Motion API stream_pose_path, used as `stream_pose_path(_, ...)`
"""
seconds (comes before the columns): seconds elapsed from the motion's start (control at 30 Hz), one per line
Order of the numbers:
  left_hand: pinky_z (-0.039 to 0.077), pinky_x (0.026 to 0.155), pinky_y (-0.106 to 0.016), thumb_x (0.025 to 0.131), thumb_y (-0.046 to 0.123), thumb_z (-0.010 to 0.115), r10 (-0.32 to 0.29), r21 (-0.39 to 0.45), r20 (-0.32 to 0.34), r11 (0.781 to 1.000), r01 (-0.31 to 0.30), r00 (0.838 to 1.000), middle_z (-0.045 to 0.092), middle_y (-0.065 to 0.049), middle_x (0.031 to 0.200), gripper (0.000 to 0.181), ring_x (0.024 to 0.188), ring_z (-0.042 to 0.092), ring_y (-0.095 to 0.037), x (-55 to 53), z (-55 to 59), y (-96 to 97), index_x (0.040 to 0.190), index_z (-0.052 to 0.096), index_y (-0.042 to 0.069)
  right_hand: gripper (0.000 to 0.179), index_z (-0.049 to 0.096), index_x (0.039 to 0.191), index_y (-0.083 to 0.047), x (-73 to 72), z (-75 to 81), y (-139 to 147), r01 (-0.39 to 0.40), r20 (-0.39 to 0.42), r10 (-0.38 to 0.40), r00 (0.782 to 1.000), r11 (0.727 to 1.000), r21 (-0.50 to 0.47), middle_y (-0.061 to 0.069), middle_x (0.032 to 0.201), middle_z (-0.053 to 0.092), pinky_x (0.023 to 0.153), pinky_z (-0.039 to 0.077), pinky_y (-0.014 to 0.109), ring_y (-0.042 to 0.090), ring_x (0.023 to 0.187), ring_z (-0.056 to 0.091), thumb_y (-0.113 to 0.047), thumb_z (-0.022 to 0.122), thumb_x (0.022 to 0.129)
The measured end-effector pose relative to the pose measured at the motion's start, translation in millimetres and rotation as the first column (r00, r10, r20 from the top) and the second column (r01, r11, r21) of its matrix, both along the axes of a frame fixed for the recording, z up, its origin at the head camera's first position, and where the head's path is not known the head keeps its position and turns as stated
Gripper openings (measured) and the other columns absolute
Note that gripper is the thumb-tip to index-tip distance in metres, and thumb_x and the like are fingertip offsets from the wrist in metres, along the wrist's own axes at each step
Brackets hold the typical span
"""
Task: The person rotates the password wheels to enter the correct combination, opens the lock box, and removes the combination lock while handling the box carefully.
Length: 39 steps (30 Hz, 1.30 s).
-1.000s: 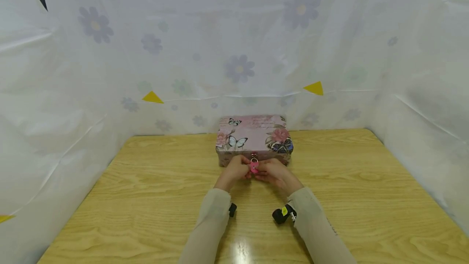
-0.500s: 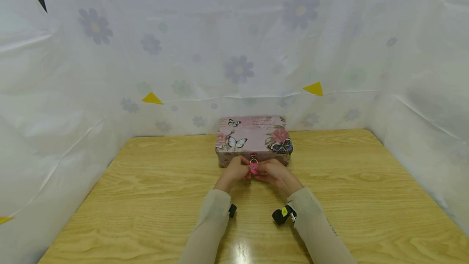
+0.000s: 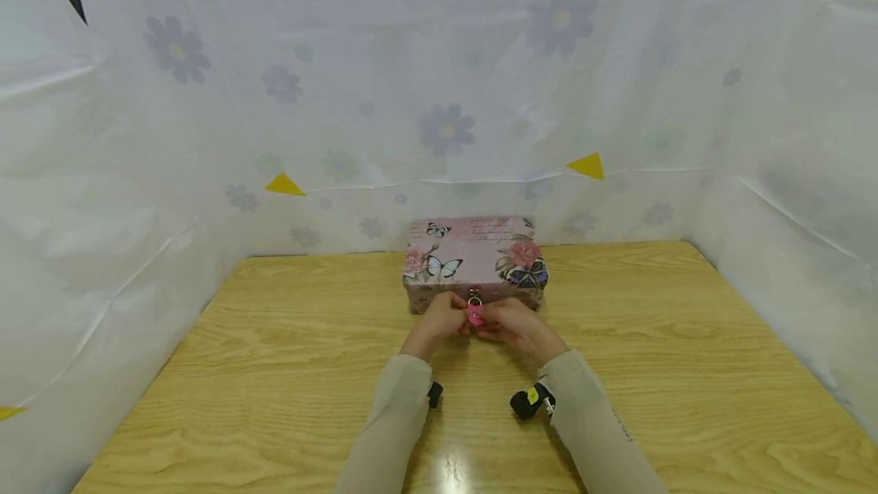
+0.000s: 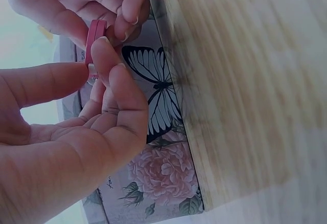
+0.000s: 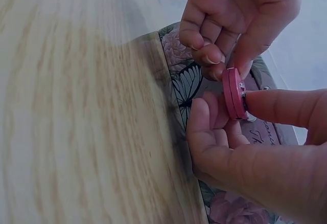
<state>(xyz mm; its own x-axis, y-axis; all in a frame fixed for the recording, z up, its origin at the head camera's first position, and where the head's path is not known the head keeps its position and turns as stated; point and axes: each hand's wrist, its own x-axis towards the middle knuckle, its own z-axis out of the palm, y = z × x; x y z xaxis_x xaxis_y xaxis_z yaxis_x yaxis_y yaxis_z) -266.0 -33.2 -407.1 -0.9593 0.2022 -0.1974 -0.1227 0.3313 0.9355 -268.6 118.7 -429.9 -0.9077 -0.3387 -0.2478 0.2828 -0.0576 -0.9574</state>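
Your left hand (image 3: 439, 320) pinches the pink padlock (image 3: 475, 315) from one side, your right hand (image 3: 516, 323) from the other! Its shackle (image 3: 475, 300) points up by the clasp (image 3: 475, 292) on the floral box (image 3: 473, 250), sitting at the far edge of the desk (image 3: 288, 357), midway between corners.

Head view: even, soft light, glare spot bottom-centre on wood-grain tabletop (image 3: 274, 372). Wrist views dimmer, bluish, hazy; left wrist washed out upper left.
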Motion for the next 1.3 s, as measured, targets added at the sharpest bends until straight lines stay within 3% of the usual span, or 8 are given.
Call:
stream_pose_path(0.73, 0.049, 0.062, -0.03, 0.093, -0.003, 0.052, -0.017, -0.033, -0.022, 0.999, 0.016, 1.0, 0.053, -0.009, 0.076, 0.007, 0.063, 0.055, -0.016, -4.4, 0.1, 0.0, 0.099, 0.053, -0.006, 0.034, 0.044, 0.122, 0.024, -2.2, 1.1, 0.3, 0.015, -0.015, -0.015, 1.0, 1.0, -0.016, 0.002, 0.089, 0.061, 0.077, 0.051, 0.027, 0.01, 0.079, 0.06, 0.005, 0.044, 0.095)
stream_pose_path(1.3, 0.051, 0.063, -0.031, 0.091, -0.004, 0.053, -0.012, -0.038, -0.03, 0.999, 0.011, 0.999, 0.053, -0.008, 0.077, 0.007, 0.061, 0.056, -0.017, -1.1, -0.6, -0.6, 0.097, 0.053, -0.007, 0.034, 0.045, 0.121, 0.026, -0.7, -1.8, 0.4, 0.026, -0.022, -0.027, 0.999, 0.999, -0.034, 0.001, 0.088, 0.063, 0.078, 0.052, 0.026, 0.01, 0.079, 0.06, 0.007, 0.046, 0.093)
